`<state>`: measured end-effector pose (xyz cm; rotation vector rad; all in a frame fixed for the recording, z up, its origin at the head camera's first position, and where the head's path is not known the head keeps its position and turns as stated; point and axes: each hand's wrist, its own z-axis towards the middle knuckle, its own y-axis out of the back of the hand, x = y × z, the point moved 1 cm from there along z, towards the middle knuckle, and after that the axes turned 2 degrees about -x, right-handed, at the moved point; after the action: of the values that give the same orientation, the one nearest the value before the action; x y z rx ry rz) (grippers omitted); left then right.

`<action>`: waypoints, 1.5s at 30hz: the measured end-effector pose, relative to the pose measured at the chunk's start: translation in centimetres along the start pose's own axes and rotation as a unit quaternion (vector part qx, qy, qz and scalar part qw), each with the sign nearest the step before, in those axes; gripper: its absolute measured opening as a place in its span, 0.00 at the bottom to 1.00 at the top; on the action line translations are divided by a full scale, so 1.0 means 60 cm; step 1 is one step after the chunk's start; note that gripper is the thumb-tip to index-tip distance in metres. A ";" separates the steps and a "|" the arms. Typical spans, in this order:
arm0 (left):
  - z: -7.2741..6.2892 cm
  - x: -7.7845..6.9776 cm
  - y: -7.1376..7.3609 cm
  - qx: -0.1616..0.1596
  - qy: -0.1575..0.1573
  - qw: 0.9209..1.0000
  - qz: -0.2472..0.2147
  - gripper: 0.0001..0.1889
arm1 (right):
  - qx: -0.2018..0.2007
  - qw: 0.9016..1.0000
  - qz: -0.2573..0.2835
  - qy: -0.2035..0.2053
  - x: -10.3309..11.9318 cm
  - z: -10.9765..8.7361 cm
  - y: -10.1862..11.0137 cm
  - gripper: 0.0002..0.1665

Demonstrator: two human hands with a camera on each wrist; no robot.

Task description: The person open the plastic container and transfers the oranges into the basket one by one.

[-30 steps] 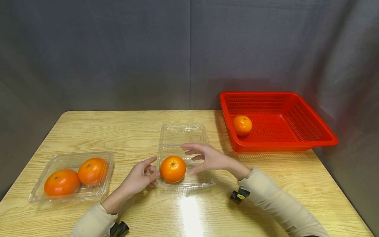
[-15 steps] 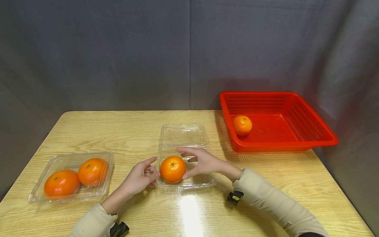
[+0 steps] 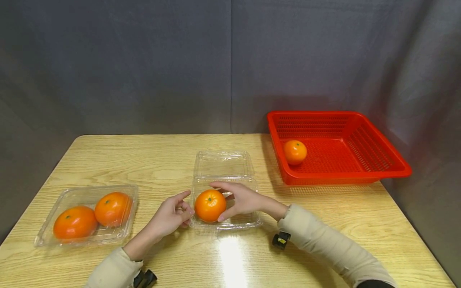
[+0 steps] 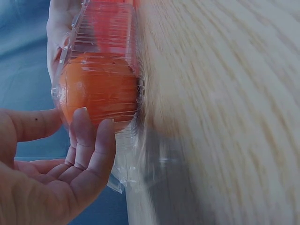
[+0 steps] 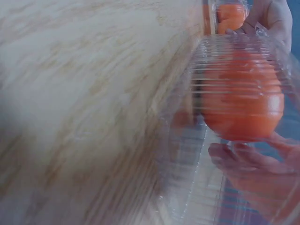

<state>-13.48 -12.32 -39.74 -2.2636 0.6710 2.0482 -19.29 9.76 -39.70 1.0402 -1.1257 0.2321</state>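
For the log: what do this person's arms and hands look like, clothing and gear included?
The left hand and right hand are ungloved. The left sleeve and right sleeve are plain beige. Small black devices sit by the left cuff and right cuff; the right device bears a yellow mark.

Room above orange; container wall bars left fingers.
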 end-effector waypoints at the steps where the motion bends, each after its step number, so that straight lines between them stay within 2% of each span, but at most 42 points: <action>1: 0.000 0.000 0.000 0.000 0.000 1.000 0.000 0.30 | 0.001 1.000 0.001 -0.001 0.000 0.001 -0.001 0.52; 10: 0.000 0.000 0.000 -0.002 0.002 1.000 0.001 0.30 | 0.013 1.000 -0.005 -0.022 -0.002 0.005 -0.009 0.54; 20: 0.000 -0.001 -0.001 -0.002 0.000 1.000 -0.001 0.30 | 0.020 0.999 -0.014 -0.023 -0.007 0.009 -0.014 0.53; 45: 0.000 -0.001 0.000 0.000 -0.002 1.000 -0.003 0.30 | 0.000 1.000 -0.020 -0.017 -0.006 0.010 -0.015 0.51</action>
<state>-13.46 -12.32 -39.67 -2.2571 0.6638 2.0500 -19.27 8.90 -40.51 1.0699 -1.1347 0.1838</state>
